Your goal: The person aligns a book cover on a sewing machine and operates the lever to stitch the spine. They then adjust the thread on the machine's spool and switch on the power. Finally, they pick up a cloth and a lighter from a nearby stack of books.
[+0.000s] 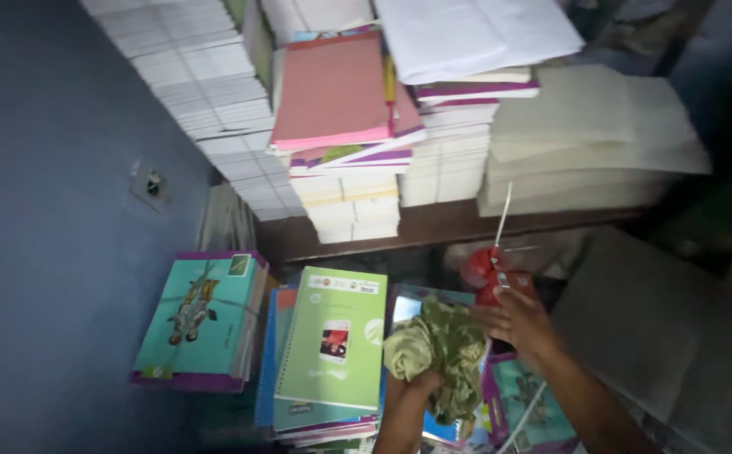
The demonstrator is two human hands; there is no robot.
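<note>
My left hand (420,388) grips a crumpled green camouflage cloth (441,345) held over the books on the floor. My right hand (521,324) is closed on a red-handled tool (490,271) with a thin metal rod pointing up toward the shelf edge. Directly beside the cloth lies a light green exercise book (332,345) on top of a stack. The lower part of the red tool is hidden by my fingers.
A wooden shelf (433,225) carries tall stacks of notebooks, a pink-covered pile (332,92) and loose white paper (584,134). A tied teal bundle of books (202,319) leans by the blue wall (46,252), which has a socket (151,183). More books lie underfoot.
</note>
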